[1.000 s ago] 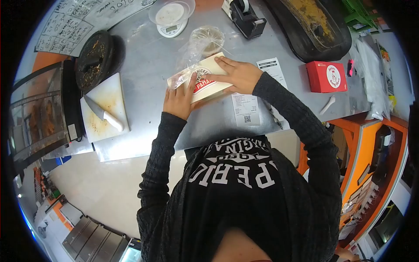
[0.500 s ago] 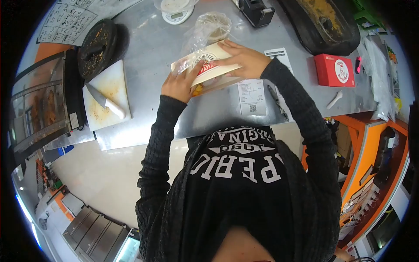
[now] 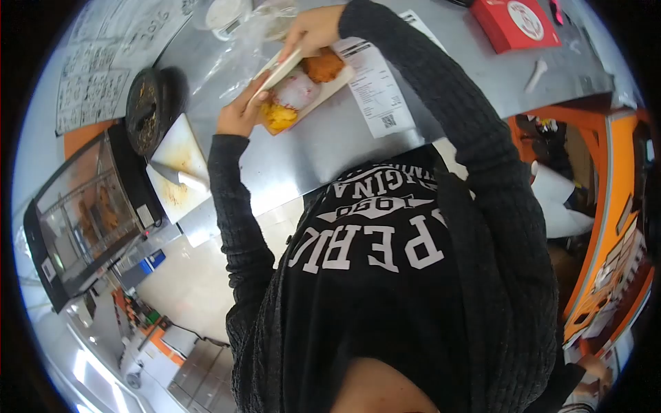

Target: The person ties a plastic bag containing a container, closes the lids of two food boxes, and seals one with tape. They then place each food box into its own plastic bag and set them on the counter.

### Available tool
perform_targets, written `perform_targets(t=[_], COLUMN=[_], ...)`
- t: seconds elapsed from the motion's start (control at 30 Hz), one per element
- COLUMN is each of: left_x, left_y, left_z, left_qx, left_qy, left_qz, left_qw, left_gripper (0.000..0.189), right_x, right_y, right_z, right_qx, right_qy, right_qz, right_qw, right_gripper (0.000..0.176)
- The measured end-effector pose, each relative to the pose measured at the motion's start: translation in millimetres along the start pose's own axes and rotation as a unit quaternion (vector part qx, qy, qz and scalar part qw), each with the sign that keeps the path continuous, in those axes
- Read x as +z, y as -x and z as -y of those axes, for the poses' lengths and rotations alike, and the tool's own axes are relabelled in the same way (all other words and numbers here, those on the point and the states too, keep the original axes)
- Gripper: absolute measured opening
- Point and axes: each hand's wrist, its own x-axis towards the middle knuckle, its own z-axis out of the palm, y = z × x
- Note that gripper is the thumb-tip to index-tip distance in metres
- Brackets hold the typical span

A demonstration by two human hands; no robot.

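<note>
Both hands are on a cream cardboard food box (image 3: 335, 81), its lid raised and tilted toward the back. Inside lie yellow food (image 3: 280, 117), a pale wrapped item (image 3: 296, 89) and a piece of browned fried food (image 3: 322, 67). My left hand (image 3: 242, 110) grips the lid's left end, fingers wrapped on its edge. My right hand (image 3: 313, 31) holds the lid's far right part, fingers bent over it. A clear plastic bag (image 3: 241, 55) lies just behind the box. Right of the box is a printed receipt (image 3: 375, 93).
At left are a white cutting board (image 3: 177, 151) with a knife (image 3: 180, 177), a round dark lid (image 3: 146, 113) and a glass food warmer (image 3: 89, 206). A scale (image 3: 227, 17) stands at the back. A red box (image 3: 513, 24) and a white utensil (image 3: 536, 76) are at right.
The box has opened wider, showing the food inside, and its lid now stands more upright. The view has turned, and both hands appear farther left and higher in it.
</note>
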Motion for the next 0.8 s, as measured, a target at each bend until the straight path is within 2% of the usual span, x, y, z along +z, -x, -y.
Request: perform_targets(t=[0.13, 0.3, 0.33, 0.43, 0.47, 0.5, 0.57, 0.67, 0.77, 0.8], left_x=[-6, -1, 1, 29, 39, 49, 64, 62, 65, 71], left_y=[-4, -2, -1, 1, 3, 6, 12, 17, 20, 20], left_z=[-3, -1, -2, 18, 25, 24, 15, 11, 18, 20], left_qx=[-0.031, 0.009, 0.009, 0.157, 0.167, 0.188, 0.165, 0.152, 0.170, 0.189], left_qy=[-0.004, 0.027, 0.035, -0.022, -0.054, -0.113, -0.109, -0.062, -0.044, -0.055], left_qz=[0.026, 0.026, 0.027, -0.025, -0.032, -0.066, -0.127, -0.111, -0.124, -0.171], left_qw=[0.999, 0.999, 0.999, 0.987, 0.984, 0.973, 0.972, 0.980, 0.977, 0.965], left_gripper=[0.039, 0.043, 0.044, 0.049, 0.056, 0.060, 0.061, 0.052, 0.048, 0.042], right_x=[-5, 2, 3, 22, 29, 39, 49, 50, 48, 49], right_y=[29, 33, 37, 38, 45, 49, 59, 72, 75, 76], right_z=[28, 23, 25, 1, 0, -5, -9, -13, -23, -17], right_qx=[0.024, 0.018, 0.023, -0.079, -0.025, 0.018, 0.017, -0.001, -0.077, -0.026], right_qy=[-0.028, -0.042, -0.003, 0.072, 0.130, 0.087, 0.115, 0.033, -0.016, -0.014], right_qz=[-0.006, -0.046, -0.053, -0.103, -0.102, -0.089, -0.126, -0.127, -0.119, -0.112], right_qw=[0.999, 0.998, 0.998, 0.989, 0.986, 0.992, 0.985, 0.991, 0.990, 0.993], right_gripper=[0.042, 0.043, 0.044, 0.044, 0.045, 0.048, 0.054, 0.053, 0.051, 0.046])
